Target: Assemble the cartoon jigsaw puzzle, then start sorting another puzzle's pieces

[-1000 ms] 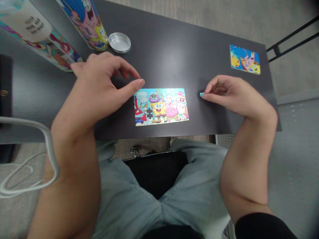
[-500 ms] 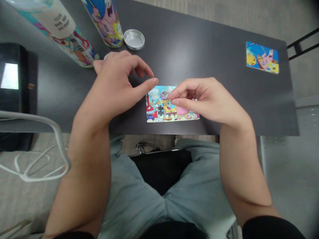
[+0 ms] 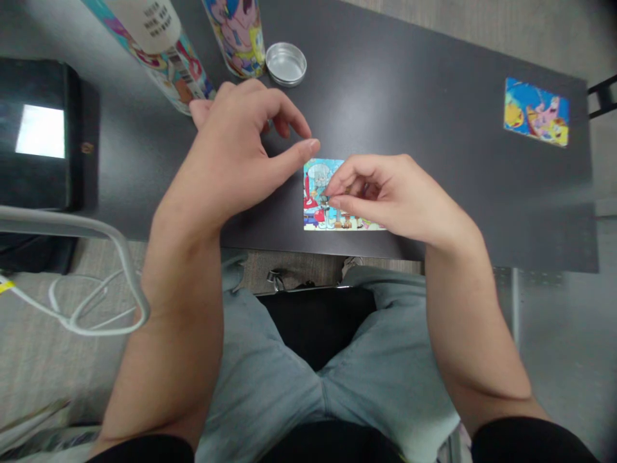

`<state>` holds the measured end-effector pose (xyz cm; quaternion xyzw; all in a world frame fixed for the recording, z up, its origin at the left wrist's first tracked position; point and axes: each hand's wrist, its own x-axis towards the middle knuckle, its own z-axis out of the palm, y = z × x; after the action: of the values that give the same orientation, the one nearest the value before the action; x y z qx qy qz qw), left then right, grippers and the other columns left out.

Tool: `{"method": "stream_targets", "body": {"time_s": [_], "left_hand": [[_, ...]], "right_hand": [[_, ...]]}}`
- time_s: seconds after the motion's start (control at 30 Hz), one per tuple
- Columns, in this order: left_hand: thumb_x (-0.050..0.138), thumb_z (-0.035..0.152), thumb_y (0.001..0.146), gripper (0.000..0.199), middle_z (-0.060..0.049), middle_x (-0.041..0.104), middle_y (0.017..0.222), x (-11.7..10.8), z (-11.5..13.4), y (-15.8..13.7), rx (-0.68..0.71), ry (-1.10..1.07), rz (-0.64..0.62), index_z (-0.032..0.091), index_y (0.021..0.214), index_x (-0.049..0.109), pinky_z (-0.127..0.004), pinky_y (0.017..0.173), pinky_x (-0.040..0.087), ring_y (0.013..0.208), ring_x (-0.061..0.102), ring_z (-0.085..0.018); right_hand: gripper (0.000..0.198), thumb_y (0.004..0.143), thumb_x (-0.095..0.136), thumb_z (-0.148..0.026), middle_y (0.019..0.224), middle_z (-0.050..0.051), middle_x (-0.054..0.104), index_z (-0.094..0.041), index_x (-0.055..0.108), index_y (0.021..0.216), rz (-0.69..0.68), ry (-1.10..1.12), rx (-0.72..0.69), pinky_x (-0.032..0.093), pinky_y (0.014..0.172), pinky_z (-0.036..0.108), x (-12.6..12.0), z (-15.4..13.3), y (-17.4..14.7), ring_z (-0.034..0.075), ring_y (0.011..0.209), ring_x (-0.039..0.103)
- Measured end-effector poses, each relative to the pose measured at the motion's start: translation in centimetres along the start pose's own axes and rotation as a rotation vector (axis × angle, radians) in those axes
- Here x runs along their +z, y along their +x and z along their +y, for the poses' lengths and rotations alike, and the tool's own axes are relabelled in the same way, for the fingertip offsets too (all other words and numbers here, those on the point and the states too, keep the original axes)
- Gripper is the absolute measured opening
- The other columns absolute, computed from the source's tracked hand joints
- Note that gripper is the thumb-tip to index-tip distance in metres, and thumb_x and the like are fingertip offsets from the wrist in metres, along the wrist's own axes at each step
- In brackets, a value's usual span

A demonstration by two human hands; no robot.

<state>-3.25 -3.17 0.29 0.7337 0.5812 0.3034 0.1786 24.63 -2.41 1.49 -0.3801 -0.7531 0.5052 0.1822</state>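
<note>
A small jigsaw puzzle (image 3: 315,222) with bright cartoon figures lies near the table's front edge, its right part covered by my right hand (image 3: 380,193). Thumb and fingers of that hand are pinched on a puzzle piece, mostly hidden at the fingertips, right over the puzzle's left-middle area. My left hand (image 3: 250,138) hovers at the puzzle's upper left corner. Its fingers are curved and apart, with nothing seen between them and the thumb tip beside the corner.
Two cartoon-printed cans, a large can (image 3: 178,71) and a smaller can (image 3: 241,42), stand behind my left hand. Beside them lies a round metal lid (image 3: 286,64). Another cartoon puzzle (image 3: 536,112) rests far right. A black device (image 3: 38,173) and a white cable (image 3: 110,241) are at left.
My right hand has moved left across the puzzle, to where a dark piece-shaped gap showed before; that gap is no longer visible. The left hand keeps its pose. The whole view has shifted slightly.
</note>
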Motion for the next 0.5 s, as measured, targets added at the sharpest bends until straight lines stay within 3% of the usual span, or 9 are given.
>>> {"method": "stream_targets", "body": {"time_s": [0.13,0.3,0.5], "left_hand": [[0.092,0.063,0.103,0.035,-0.009,0.084,0.120,0.07,-0.42,0.14,-0.007,-0.002,-0.015,0.030,0.113,0.092,-0.069,0.124,0.042,0.120,0.070,-0.041],[0.090,0.057,0.108,0.028,-0.010,0.082,0.124,-0.17,0.23,0.12,-0.015,0.020,-0.059,0.031,0.118,0.091,-0.073,0.127,0.042,0.127,0.070,-0.044],[0.087,0.061,0.120,0.045,-0.007,0.080,0.123,0.09,0.27,-0.22,0.049,0.039,-0.049,0.017,0.121,0.090,-0.068,0.131,0.039,0.124,0.068,-0.033]], "right_hand": [[0.008,0.107,0.089,-0.032,0.090,0.000,0.080,-0.026,0.085,0.107,0.016,-0.066,-0.023,0.060,0.080,0.037,0.11,-0.03,-0.06,0.019,0.084,0.072],[0.008,0.102,0.090,-0.028,0.104,0.004,0.082,-0.026,0.084,0.107,0.056,-0.131,-0.087,0.060,0.079,0.037,0.30,0.58,0.27,0.020,0.086,0.071],[0.010,0.105,0.092,-0.029,0.109,0.004,0.082,-0.026,0.086,0.113,0.093,-0.120,-0.127,0.059,0.076,0.034,-0.57,0.72,-0.13,0.019,0.089,0.073]]}}
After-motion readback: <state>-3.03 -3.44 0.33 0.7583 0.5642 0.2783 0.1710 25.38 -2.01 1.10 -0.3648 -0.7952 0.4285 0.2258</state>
